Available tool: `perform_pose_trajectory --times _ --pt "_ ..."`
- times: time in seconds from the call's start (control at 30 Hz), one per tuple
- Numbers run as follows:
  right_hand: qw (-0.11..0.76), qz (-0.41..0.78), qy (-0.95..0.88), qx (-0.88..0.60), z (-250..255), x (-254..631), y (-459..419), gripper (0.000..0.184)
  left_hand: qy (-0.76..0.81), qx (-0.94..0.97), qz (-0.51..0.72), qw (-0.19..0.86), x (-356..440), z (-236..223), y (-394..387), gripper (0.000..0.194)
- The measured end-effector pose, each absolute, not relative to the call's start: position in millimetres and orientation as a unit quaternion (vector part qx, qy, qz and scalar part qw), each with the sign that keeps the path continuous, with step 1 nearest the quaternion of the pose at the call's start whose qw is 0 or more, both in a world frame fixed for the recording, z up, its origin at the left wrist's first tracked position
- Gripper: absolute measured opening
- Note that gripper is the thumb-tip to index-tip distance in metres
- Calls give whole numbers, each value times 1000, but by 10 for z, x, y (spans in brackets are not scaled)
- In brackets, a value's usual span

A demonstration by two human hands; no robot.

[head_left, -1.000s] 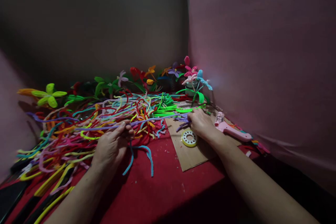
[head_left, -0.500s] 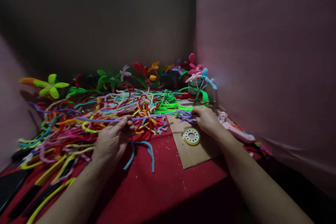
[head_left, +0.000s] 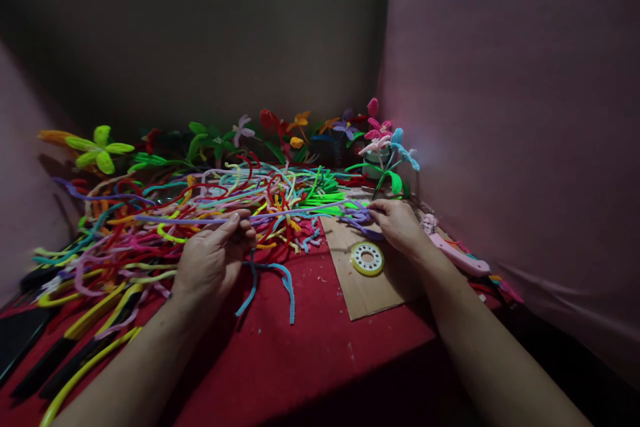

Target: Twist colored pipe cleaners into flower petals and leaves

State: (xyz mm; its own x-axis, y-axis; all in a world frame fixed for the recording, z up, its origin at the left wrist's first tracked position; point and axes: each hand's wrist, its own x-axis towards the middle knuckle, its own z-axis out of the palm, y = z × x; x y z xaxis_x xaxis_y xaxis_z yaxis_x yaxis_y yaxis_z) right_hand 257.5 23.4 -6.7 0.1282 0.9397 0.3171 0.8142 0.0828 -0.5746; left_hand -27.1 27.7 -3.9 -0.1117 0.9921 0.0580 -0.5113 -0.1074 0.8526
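My left hand (head_left: 213,257) pinches a long purple pipe cleaner (head_left: 295,215) that stretches across the pile of coloured pipe cleaners (head_left: 165,213) to my right hand (head_left: 397,223). My right hand grips the purple cleaner's other end, where it bunches into purple loops (head_left: 361,220) at the top of a brown cardboard sheet (head_left: 370,290). A bent blue pipe cleaner (head_left: 280,280) lies on the red cloth (head_left: 310,353) just beside my left hand. A yellow tape roll (head_left: 367,258) rests on the cardboard below my right hand.
Finished pipe-cleaner flowers (head_left: 380,140) stand along the back, with a yellow-green flower (head_left: 97,150) at the far left. A pink glue gun (head_left: 457,255) lies right of my right wrist. Walls close in behind and on the right. Dark strips (head_left: 30,347) lie at the front left.
Both hands have lifted slightly and drawn the purple pipe cleaner tauter above the pile. My right hand has shifted a little further back and right.
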Motion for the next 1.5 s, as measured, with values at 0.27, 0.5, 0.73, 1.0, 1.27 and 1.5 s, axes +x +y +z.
perform_pose_trajectory --times 0.27,0.5,0.73,1.0,1.27,1.5 --pt "343 44 -661 -665 -105 2563 241 27 339 324 675 570 -254 14 266 10" --pt "406 206 -674 -582 -1 2264 67 22 339 311 671 582 -211 46 231 17" --pt "453 500 -602 -426 20 1616 14 26 316 340 638 615 -172 33 164 16" --pt "578 669 -319 -342 35 1234 313 12 372 367 605 600 -178 -23 125 11" --pt "554 399 -611 -401 -232 1161 208 22 399 396 665 492 -516 451 617 8" --pt "449 236 -761 -403 -324 1159 112 21 475 416 608 482 -593 744 1296 13"
